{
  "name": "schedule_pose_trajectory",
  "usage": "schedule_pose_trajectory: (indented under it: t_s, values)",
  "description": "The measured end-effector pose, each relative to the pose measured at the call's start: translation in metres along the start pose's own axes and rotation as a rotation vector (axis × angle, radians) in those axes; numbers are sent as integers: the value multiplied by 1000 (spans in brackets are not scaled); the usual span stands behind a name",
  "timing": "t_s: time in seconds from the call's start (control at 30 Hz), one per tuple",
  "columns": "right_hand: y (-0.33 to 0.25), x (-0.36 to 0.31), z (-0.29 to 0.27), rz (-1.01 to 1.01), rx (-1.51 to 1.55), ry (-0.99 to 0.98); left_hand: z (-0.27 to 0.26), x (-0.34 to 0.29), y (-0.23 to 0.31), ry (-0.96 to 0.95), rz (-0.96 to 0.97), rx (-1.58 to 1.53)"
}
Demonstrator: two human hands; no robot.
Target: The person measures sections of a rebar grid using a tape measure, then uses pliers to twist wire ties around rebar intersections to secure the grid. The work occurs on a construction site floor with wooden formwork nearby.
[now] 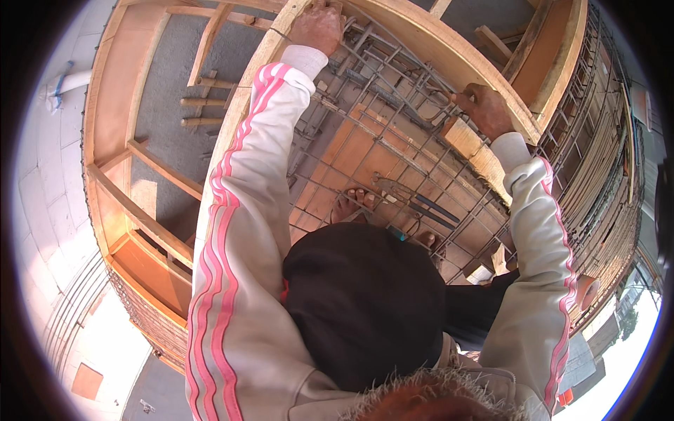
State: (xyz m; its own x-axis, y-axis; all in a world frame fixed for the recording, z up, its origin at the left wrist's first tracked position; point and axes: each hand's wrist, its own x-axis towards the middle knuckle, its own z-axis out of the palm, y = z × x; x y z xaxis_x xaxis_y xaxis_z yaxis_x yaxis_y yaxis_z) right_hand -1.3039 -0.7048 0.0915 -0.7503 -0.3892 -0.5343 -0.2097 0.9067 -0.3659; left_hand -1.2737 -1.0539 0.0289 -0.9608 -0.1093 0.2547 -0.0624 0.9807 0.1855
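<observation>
My left hand is at the far end, closed where the pale wooden beam meets the steel bars; what its fingers hold is hidden. Fingers curled, my right hand rests by the inner side of the far wooden board, at the bar ends. I cannot make out what is in it. Between my arms lies a grid of thin steel bars, with wooden boards showing beneath. A short wooden block sits just below my right hand.
My bare foot is among the bars, near a dark-handled tool. Wooden formwork with cross battens stands at left. More steel mesh is stacked at right. Several wooden stakes jut toward the left beam.
</observation>
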Motion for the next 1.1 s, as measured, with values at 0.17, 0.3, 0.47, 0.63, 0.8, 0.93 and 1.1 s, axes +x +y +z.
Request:
schedule_pose_trajectory:
  t_s: [0.17,0.3,0.47,0.63,0.8,0.93,1.1]
  values:
    - [14,27,38,19,-109,-37,10,-10,-32,-369,443,328]
    - [23,47,46,79,-5,-42,3,-32,-37,-187,452,171]
    - [32,58,53,51,95,76,4,-49,-35,-101,226,30]
    - [42,57,62,2,204,169,13,-48,-40,-136,315,61]
    - [42,58,57,84,289,48,9,-53,-35,-106,212,29]
    - [38,57,57,113,349,38,3,-52,-31,-104,227,55]
    - [40,59,59,131,331,42,2,-56,-31,-77,228,40]
